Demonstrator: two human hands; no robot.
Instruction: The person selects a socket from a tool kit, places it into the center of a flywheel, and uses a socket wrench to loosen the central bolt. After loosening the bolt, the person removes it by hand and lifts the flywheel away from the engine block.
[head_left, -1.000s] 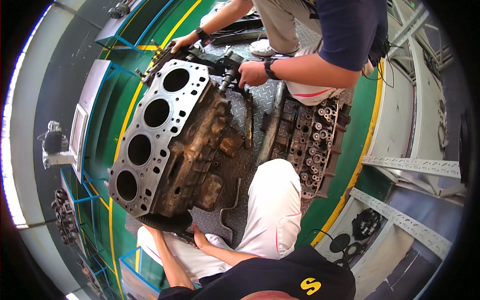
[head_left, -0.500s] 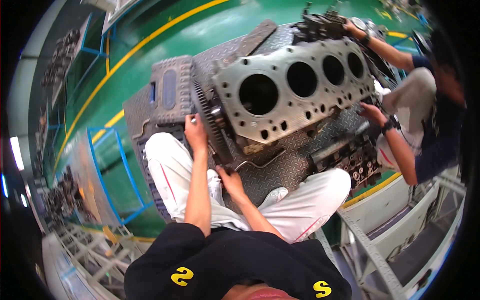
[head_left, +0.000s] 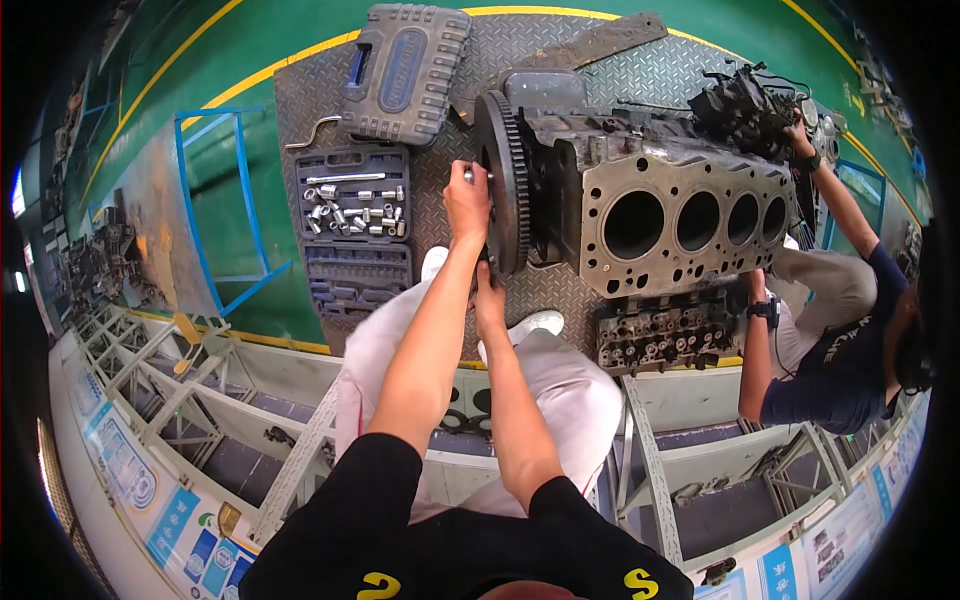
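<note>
A toothed flywheel stands upright at the near end of a large metal engine block, whose row of round cylinder bores faces me. My left hand is closed beside the flywheel's outer face, with the shiny metal end of a tool showing at the top of its grip. Lower down, my right hand is curled close to the flywheel's bottom edge. Its fingers are closed on something dark, mostly hidden. How the tool meets the flywheel is hidden by my left hand.
Left of the flywheel lie an open socket set with several loose sockets and a closed plastic case. A cylinder head rests below the block. At right a co-worker crouches, one hand on a dark engine part.
The view has swung, so the block and flywheel appear farther right and the socket set shows. Both my hands stay at the flywheel, my right hand now almost directly below my left.
</note>
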